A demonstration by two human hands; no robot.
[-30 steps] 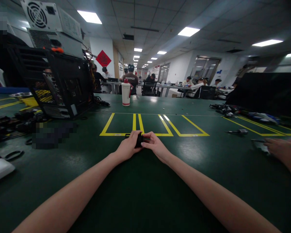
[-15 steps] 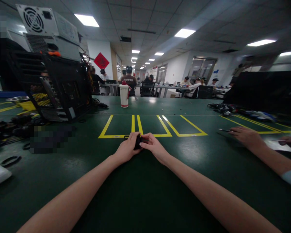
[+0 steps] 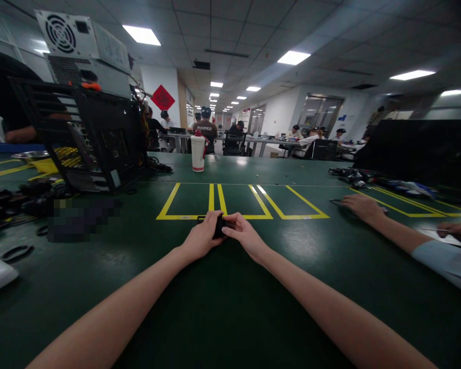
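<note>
A computer case [image 3: 117,146] blocks your far left, a white tumbler [image 3: 197,154] stands near the far edge of the green bench [image 3: 223,318], and a co-worker's hand [image 3: 363,206] rests well to your right. Open room spreads toward you. Your left hand [image 3: 203,238] and right hand [image 3: 248,236] both grasp a small black object [image 3: 218,227] beside the yellow tape [image 3: 249,217].

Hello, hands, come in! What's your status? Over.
Left hand holds small black object. Right hand at its right side. Object mostly hidden by hands. Tall white red-lidded cup beyond, clear of both.
</note>
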